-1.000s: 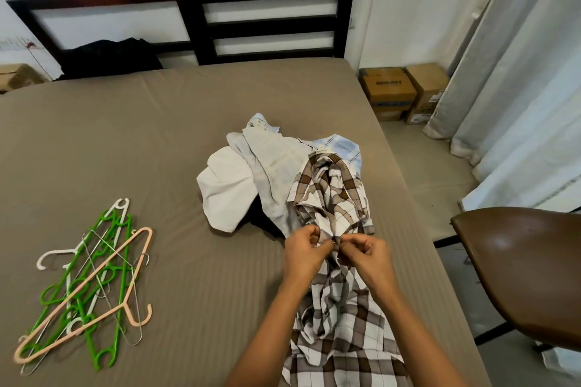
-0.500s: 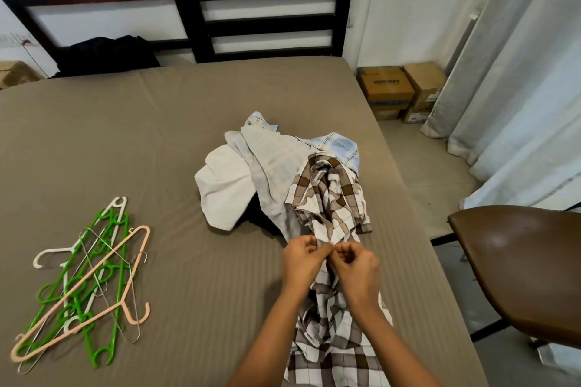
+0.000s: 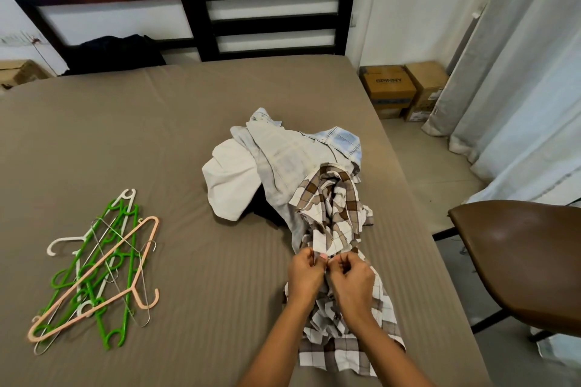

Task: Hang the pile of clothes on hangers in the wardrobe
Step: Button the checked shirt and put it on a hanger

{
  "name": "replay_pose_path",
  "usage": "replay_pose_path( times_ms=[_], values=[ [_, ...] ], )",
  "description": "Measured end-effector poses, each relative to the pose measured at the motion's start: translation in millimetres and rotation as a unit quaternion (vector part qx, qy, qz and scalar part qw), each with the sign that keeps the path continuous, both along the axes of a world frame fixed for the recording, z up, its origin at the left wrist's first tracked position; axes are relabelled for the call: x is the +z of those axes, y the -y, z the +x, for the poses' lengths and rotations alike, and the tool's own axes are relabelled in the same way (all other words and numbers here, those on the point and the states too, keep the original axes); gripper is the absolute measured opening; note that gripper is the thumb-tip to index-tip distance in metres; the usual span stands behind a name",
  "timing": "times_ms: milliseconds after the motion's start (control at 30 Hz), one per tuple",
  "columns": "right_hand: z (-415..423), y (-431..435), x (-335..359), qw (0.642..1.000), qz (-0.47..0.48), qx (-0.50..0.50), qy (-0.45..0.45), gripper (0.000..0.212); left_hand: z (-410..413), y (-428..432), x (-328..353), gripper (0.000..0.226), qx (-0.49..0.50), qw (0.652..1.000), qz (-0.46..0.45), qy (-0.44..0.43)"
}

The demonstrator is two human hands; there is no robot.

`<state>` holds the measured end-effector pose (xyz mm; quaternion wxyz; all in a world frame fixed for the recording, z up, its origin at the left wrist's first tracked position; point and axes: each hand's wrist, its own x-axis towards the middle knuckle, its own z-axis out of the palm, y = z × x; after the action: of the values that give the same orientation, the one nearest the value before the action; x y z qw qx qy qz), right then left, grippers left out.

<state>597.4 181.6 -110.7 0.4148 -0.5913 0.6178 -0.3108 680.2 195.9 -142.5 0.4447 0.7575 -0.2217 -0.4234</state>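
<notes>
Two hands on one garment: left hand (image 3: 306, 273) and right hand (image 3: 352, 280) both have fingers curled, pinching the same bit of edge on the brown checked shirt (image 3: 333, 210), knuckles nearly touching. Could be a button or placket being worked, too small to confirm

Shirt location: runs from the near part of the bed (image 3: 157, 141), under both forearms, up to the clothes pile (image 3: 283, 160) mid-bed, where its far end is bunched against the pale garments. Pile = white piece on the left, grey-white one across it, light blue check at the back, something dark underneath

Hangers (image 3: 91, 280) lie in a loose heap on the bed, well apart to the left: green plastic, one peach, white, some thin wire. None taken yet. Wardrobe not in view

Handling, my read: light woven fabric, fully limp, won't hold shape, not fragile. Will drag its neighbours since it lies on them. Take it at collar or shoulder seams, not the hem, and lift clear of the pile before feeding a hanger in. Wire hangers look interlocked with the plastic ones, expect to shake one free

Brown chair (image 3: 528, 261) just off the bed's right side, cardboard boxes (image 3: 390, 88) on the floor beyond
</notes>
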Motion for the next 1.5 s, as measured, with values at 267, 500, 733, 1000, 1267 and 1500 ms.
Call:
replay_pose_path(
  times_ms=[267,500,733,1000,1267,1500],
  values=[
    [-12.8,-10.6,-10.7,0.948,0.289,-0.029,0.131,0.016,-0.3,-33.0,-11.0,0.014,0.004,0.989,-0.013,-0.149],
    [-0.2,-32.7,-16.2,0.957,-0.008,0.128,-0.260,0.015,-9.4,-36.0,-27.1,0.017,0.067,0.992,0.065,-0.087],
    [0.1,-9.4,-8.7,0.972,0.219,0.078,0.018,0.020,9.4,-35.3,-18.8,0.014,0.029,0.989,0.037,-0.141],
    [27.2,5.6,-16.0,0.975,0.036,0.162,-0.148,0.011,46.7,-39.9,-31.0,0.021,-0.056,0.989,0.041,-0.128],
    [88.8,-6.7,-64.7,0.869,0.081,0.369,-0.319,0.030,92.1,-73.2,-56.1,0.021,-0.043,0.991,0.115,-0.059],
    [161.8,-42.1,-91.6,0.817,0.019,0.517,-0.256,0.024,243.3,-161.5,-122.2,0.046,0.142,0.926,0.290,0.196]
  ],
)
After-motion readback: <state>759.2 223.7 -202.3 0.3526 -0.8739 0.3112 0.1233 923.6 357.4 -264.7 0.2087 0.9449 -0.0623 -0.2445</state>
